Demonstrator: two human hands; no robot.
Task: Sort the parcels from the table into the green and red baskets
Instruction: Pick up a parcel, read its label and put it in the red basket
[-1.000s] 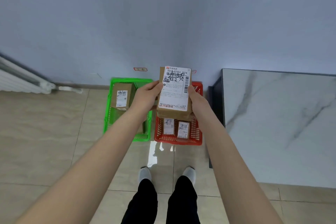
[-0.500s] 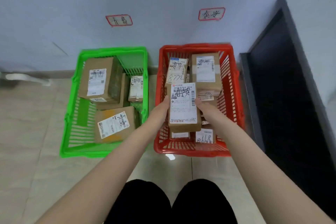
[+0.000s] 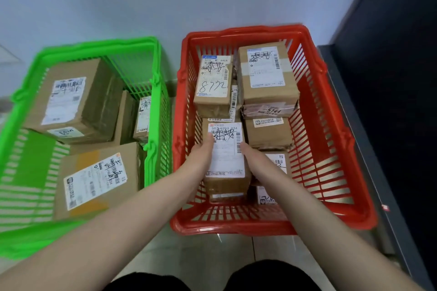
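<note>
In the red basket (image 3: 327, 149), two hands (image 3: 201, 156) (image 3: 255, 159) grip one parcel (image 3: 227, 160).

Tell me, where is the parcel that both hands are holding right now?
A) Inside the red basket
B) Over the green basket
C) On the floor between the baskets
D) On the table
A: the left hand and the right hand grip the parcel by its sides, down within the walls of the red basket.
</note>
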